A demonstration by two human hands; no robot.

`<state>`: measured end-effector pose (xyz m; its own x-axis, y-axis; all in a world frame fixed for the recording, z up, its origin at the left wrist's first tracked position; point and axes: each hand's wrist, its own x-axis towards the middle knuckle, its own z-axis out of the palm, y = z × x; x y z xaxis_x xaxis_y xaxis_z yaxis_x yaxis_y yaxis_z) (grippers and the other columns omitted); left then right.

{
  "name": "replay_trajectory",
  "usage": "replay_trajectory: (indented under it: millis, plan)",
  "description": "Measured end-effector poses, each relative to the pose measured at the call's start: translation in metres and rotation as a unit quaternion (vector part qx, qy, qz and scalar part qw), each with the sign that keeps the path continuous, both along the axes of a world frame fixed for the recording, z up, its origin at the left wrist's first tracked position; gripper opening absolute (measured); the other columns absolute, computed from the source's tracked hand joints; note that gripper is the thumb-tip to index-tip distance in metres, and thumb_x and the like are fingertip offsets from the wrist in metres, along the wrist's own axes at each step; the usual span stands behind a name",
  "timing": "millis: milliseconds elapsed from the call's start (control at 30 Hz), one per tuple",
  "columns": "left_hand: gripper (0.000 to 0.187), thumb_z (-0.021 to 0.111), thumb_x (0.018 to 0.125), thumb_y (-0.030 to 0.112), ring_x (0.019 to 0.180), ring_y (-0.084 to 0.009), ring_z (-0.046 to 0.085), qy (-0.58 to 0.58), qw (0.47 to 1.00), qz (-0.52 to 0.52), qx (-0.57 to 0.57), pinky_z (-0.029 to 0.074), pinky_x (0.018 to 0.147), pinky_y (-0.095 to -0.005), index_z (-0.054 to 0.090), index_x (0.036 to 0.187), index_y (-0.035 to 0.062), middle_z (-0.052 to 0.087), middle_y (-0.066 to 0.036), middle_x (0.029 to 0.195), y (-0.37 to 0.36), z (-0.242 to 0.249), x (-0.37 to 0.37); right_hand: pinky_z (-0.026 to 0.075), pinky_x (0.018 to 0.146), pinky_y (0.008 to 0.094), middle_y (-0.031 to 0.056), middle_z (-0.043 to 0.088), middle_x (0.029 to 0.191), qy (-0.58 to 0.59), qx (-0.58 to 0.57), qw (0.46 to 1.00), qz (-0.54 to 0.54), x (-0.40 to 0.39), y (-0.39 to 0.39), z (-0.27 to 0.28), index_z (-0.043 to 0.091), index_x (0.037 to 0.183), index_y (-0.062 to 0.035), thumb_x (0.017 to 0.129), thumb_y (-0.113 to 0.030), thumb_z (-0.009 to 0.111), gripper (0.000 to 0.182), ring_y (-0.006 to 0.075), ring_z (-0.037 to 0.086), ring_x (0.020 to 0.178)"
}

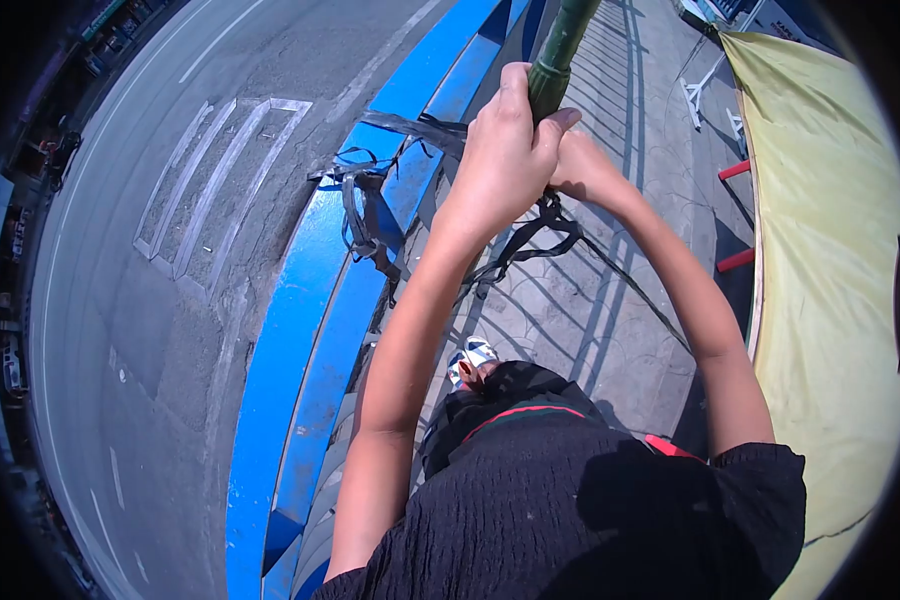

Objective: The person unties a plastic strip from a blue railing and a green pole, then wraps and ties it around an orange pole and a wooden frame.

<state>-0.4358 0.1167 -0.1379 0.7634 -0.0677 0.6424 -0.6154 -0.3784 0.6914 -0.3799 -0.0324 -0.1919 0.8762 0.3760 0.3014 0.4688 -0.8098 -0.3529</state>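
My left hand is closed around a green bamboo pole, which rises out of the top of the view. Just below and to its right, my right hand is closed on the pole too, its fingers partly hidden behind the left. Black strips are knotted around the blue railing left of my hands. More black strip hangs in tangled loops under my hands. From there a thin dark cord runs down toward my right elbow. The pole's lower end is hidden.
Beyond the railing lies a grey road with painted lines. A yellow cloth sheet hangs at the right, with red bars at its edge. White metal stands are on the paved walkway. My feet are beside the railing.
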Motion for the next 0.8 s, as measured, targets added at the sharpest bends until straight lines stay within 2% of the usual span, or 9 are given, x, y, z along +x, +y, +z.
replay_trajectory:
  millis: [67, 267, 467, 533, 600, 633, 700, 767, 800]
  plan:
    - [0.024, 0.06, 0.09, 0.015, 0.068, -0.0245, 0.061, 0.032, 0.999, -0.009, -0.017, 0.047, 0.065, -0.0347, 0.045, 0.101, -0.001, 0.061, -0.016, 0.074, 0.011, 0.0, -0.004, 0.051, 0.069, 0.0436, 0.0195, 0.065, 0.072, 0.113, 0.067, 0.991, 0.01, 0.011, -0.02, -0.008, 0.065, 0.078, -0.0003, 0.073, -0.025, 0.067, 0.025, 0.0348, 0.065, 0.077]
    - [0.022, 0.053, 0.093, 0.012, 0.063, -0.02, 0.06, 0.037, 0.998, 0.044, 0.009, 0.048, 0.058, -0.0349, 0.041, 0.107, 0.0006, 0.061, -0.013, 0.073, 0.032, -0.002, 0.0, 0.051, 0.068, 0.0445, 0.0109, 0.067, 0.086, -0.128, -0.132, 0.983, -0.018, 0.018, -0.062, -0.055, 0.059, 0.099, -0.0113, 0.077, -0.021, 0.068, 0.025, 0.0324, 0.065, 0.08]
    - [0.025, 0.054, 0.093, 0.015, 0.062, -0.0203, 0.059, 0.03, 0.999, 0.039, -0.003, 0.047, 0.059, -0.0352, 0.039, 0.108, 0.0012, 0.059, -0.012, 0.07, 0.042, -0.003, -0.01, 0.052, 0.077, 0.0469, 0.0157, 0.068, 0.097, -0.011, -0.24, 0.919, -0.312, 0.04, -0.175, -0.042, 0.063, 0.11, -0.0151, 0.076, -0.044, 0.072, 0.046, 0.036, 0.065, 0.092]
    - [0.026, 0.056, 0.094, 0.016, 0.06, -0.0216, 0.057, 0.018, 0.999, 0.042, 0.0, 0.046, 0.059, -0.0359, 0.039, 0.107, 0.0013, 0.057, -0.013, 0.068, 0.043, -0.002, -0.011, 0.05, 0.08, 0.0477, 0.0191, 0.068, 0.098, -0.015, -0.22, 0.888, -0.403, 0.047, -0.248, -0.012, 0.066, 0.104, -0.0119, 0.077, -0.051, 0.069, 0.048, 0.0387, 0.064, 0.096]
    - [0.026, 0.056, 0.093, 0.016, 0.058, -0.0231, 0.056, 0.028, 0.999, 0.043, -0.003, 0.045, 0.057, -0.0366, 0.039, 0.106, 0.0012, 0.056, -0.014, 0.067, 0.044, -0.001, -0.014, 0.05, 0.073, 0.0445, 0.0159, 0.069, 0.089, -0.006, -0.217, 0.839, -0.499, 0.036, -0.322, 0.021, 0.069, 0.093, -0.0088, 0.076, -0.059, 0.067, 0.053, 0.0334, 0.067, 0.084]
    - [0.026, 0.056, 0.093, 0.016, 0.058, -0.0234, 0.056, 0.027, 0.999, 0.041, -0.006, 0.045, 0.057, -0.0368, 0.039, 0.106, 0.0011, 0.056, -0.014, 0.066, 0.044, -0.001, -0.014, 0.049, 0.069, 0.0423, 0.0135, 0.069, 0.086, 0.092, -0.184, 0.806, -0.556, 0.025, -0.353, 0.047, 0.069, 0.087, -0.0073, 0.078, -0.059, 0.064, 0.053, 0.0296, 0.067, 0.078]
    - [0.026, 0.056, 0.093, 0.015, 0.058, -0.0238, 0.056, 0.025, 0.999, 0.033, -0.009, 0.045, 0.057, -0.0371, 0.038, 0.106, 0.001, 0.056, -0.014, 0.066, 0.042, 0.003, -0.015, 0.047, 0.064, 0.0396, 0.0101, 0.067, 0.079, 0.089, -0.137, 0.759, -0.63, 0.005, -0.44, 0.07, 0.065, 0.083, -0.0039, 0.082, -0.054, 0.061, 0.05, 0.0236, 0.064, 0.07]
    - [0.031, 0.055, 0.089, 0.009, 0.084, -0.0503, 0.059, 0.069, 0.997, 0.013, -0.022, 0.044, 0.072, -0.0526, 0.034, 0.109, -0.0022, 0.059, -0.032, 0.086, 0.041, 0.007, -0.015, 0.044, 0.058, 0.0365, 0.0084, 0.066, 0.077, 0.071, -0.104, 0.72, -0.682, -0.031, -0.489, 0.101, 0.065, 0.086, -0.0068, 0.08, -0.058, 0.064, 0.051, 0.0186, 0.057, 0.056]
    - [0.031, 0.055, 0.089, 0.009, 0.084, -0.0503, 0.059, 0.069, 0.997, 0.013, -0.023, 0.044, 0.072, -0.0526, 0.034, 0.109, -0.0022, 0.059, -0.032, 0.086, 0.04, 0.007, -0.015, 0.043, 0.055, 0.0336, 0.0073, 0.066, 0.075, 0.078, -0.068, 0.704, -0.703, -0.049, -0.512, 0.116, 0.065, 0.087, -0.0079, 0.079, -0.057, 0.066, 0.05, 0.0148, 0.052, 0.05]
